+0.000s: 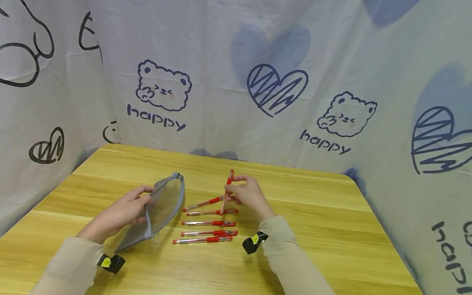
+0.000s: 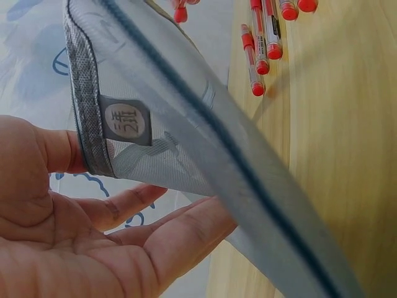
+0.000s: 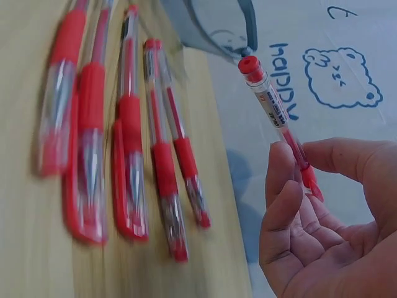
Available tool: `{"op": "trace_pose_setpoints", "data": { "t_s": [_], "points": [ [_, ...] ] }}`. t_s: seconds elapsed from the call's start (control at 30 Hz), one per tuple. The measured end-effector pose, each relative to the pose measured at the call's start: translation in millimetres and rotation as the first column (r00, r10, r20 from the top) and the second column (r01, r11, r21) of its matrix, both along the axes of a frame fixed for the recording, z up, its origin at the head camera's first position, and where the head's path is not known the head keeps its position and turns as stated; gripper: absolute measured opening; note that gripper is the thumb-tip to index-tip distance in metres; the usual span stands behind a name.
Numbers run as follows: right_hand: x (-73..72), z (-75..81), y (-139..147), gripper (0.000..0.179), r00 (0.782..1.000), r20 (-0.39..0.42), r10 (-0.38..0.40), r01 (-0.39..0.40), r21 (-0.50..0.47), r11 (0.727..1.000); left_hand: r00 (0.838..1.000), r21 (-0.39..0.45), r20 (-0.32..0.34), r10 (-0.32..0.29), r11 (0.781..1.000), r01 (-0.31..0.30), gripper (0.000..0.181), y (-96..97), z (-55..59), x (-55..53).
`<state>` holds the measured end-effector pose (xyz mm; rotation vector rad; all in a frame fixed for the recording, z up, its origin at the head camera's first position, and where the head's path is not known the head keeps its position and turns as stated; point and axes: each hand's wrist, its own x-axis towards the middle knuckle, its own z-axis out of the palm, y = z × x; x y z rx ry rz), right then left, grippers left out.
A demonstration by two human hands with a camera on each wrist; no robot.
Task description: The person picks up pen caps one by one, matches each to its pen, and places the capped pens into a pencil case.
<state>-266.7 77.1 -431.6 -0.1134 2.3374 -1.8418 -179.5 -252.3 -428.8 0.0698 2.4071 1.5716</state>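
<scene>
My left hand (image 1: 118,213) grips a grey mesh zipper pouch (image 1: 167,201) by its near side, holding it tilted with its mouth toward the pens. In the left wrist view the thumb lies against the grey edge strip beside a small label (image 2: 126,122), and the fingers reach under the mesh. A red gel pen (image 1: 230,177) is pinched between thumb and fingers of my right hand (image 1: 253,199), raised above the table. The right wrist view shows its red end (image 3: 251,67) sticking up past the fingertips. Several matching red pens (image 1: 208,224) lie in a rough column between the hands.
The wooden table (image 1: 314,254) has its back edge against a white cloth (image 1: 218,99) printed with hearts and bears. More of this cloth hangs at both sides. Each wrist carries a small black camera (image 1: 255,242).
</scene>
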Motion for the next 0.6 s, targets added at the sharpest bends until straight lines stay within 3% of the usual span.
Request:
{"op": "trace_pose_setpoints", "data": {
  "t_s": [0.6],
  "points": [
    [4.9, 1.2, -49, 0.049, 0.999, 0.032, 0.005, 0.0, -0.169, 0.986, 1.0, 0.001, 0.0, 0.01, 1.0, -0.01, 0.056, -0.5, -2.3, -1.2]
  ]
}}
